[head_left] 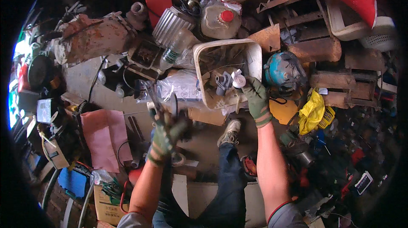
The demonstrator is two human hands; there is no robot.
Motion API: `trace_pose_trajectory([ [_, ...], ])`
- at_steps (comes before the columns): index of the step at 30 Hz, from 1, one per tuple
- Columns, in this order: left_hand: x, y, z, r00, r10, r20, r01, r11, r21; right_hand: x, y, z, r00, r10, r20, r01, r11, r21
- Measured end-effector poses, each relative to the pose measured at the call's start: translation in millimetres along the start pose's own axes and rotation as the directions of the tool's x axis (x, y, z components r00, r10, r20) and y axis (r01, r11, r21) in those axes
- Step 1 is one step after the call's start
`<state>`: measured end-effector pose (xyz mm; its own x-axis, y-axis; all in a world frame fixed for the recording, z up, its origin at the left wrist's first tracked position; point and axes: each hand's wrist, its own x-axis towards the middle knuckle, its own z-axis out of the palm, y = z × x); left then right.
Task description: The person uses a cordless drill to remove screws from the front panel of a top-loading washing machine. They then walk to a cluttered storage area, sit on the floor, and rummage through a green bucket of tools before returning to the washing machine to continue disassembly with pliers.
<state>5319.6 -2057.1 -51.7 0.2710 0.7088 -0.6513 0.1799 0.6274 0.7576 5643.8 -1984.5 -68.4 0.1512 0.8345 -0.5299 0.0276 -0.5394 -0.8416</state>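
Note:
My right hand (258, 100), in a green work glove, is closed on a small white round piece (238, 80) with rings on its end. It holds the piece over the near right part of a white square bucket (198, 68). Inside the bucket lie a grey plastic fitting (222, 83) and loose scraps. My left hand (166, 134), also gloved in green, is smeared by motion to the left of the bucket's near side. A dark curved object (174, 104) rises from its fingers, too blurred to name.
A jug with a red cap (226, 16) and a clear bottle (170, 56) are beyond the bucket. A teal power tool (284, 70) and yellow bag (311, 111) lie right. Pink cardboard (104, 136) is left. My shoe (230, 133) is near the bucket; rusty metal frames (316, 51) sit far right.

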Motion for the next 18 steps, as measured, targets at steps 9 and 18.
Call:
trace_pose_trajectory([
  [9,71,101,60,0.981,-0.154,-0.115,0.101,0.923,-0.372,-10,-16,5,0.968,-0.157,0.196,0.136,0.984,0.115],
  [18,83,104,87,0.858,0.395,-0.328,-0.092,0.746,0.660,-6,45,-20,0.992,0.004,-0.129,0.000,0.999,0.033],
])
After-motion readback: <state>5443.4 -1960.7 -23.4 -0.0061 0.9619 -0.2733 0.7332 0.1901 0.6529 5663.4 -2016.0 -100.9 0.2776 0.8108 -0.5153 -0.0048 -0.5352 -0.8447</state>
